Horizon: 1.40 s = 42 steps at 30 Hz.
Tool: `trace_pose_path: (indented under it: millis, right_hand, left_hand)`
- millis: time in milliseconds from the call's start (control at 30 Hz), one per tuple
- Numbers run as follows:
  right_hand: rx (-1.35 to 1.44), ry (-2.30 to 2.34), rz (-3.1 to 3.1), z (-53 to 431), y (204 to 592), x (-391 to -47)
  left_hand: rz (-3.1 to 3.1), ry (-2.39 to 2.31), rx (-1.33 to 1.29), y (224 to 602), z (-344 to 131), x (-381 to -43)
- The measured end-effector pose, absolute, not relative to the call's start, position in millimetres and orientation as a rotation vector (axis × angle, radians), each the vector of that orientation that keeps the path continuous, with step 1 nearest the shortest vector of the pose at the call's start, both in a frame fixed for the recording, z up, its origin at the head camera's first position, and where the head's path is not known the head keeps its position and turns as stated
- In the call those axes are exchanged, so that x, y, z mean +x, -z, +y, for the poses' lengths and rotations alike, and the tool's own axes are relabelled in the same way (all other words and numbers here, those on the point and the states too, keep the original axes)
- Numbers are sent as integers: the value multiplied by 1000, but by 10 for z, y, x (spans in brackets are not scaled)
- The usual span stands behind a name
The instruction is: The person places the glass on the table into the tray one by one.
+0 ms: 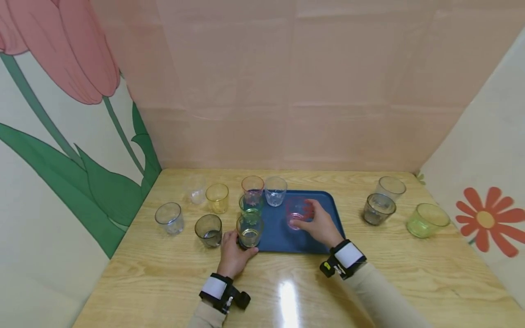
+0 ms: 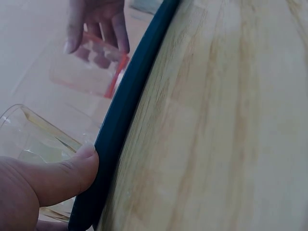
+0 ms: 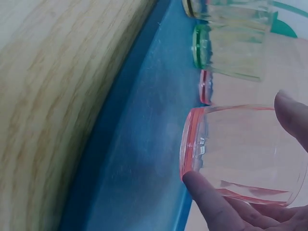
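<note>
My right hand (image 1: pixel 322 224) holds a pink glass tumbler (image 1: pixel 295 213) over the blue tray (image 1: pixel 303 245), thumb and fingers on opposite sides of it. In the right wrist view the tumbler's thick pink base (image 3: pixel 192 142) shows close to the tray surface. My left hand (image 1: pixel 233 258) grips the tray's front left corner, with the thumb (image 2: pixel 72 175) on the front edge. Right beside it stands a pale amber tumbler (image 1: pixel 249 233). Behind that one, a green tumbler (image 1: pixel 250 206) and a red-rimmed tumbler (image 1: pixel 252 186) line the tray's left side.
A clear tumbler (image 1: pixel 275 192) stands at the tray's back. Left of the tray are a dark grey tumbler (image 1: pixel 209 232), a yellow one (image 1: pixel 217 199) and a bluish one (image 1: pixel 170 219). To the right stand a grey tumbler (image 1: pixel 379 210), a clear one (image 1: pixel 391 186) and a yellow-green one (image 1: pixel 427 221).
</note>
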State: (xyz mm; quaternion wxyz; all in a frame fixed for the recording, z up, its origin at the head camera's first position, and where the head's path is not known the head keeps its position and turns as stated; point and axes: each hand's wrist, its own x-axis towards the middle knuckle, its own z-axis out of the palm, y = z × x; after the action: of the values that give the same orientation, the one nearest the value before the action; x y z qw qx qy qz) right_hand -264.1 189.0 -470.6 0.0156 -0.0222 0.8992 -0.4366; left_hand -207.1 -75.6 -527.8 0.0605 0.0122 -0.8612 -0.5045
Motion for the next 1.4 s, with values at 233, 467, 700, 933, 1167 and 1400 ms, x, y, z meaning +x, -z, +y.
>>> trace_pose_path:
  millis: [233, 467, 700, 933, 1167, 1400]
  right_hand:
    - [-87, 1342, 2778, 1752, 4785, -2720]
    - [-100, 1334, 2804, 1643, 4820, -2758]
    - [-104, 1344, 2827, 1564, 4883, -2812]
    - [-140, 1409, 2840, 1498, 4891, -2830]
    - [-137, 1403, 2854, 1447, 4893, -2857]
    - [-130, 1436, 2834, 1394, 4886, -2859]
  left_hand:
    - [-2605, 1555, 44, 5271, -759, -2062]
    - [-2644, 1563, 64, 5288, -760, -2088]
    - [-2635, 1567, 50, 5284, -761, -2085]
    - [-2632, 1558, 49, 5291, -756, -2086]
    - [-2635, 1552, 45, 5282, -753, -2096]
    - [-2647, 1552, 66, 5274, -768, -2095]
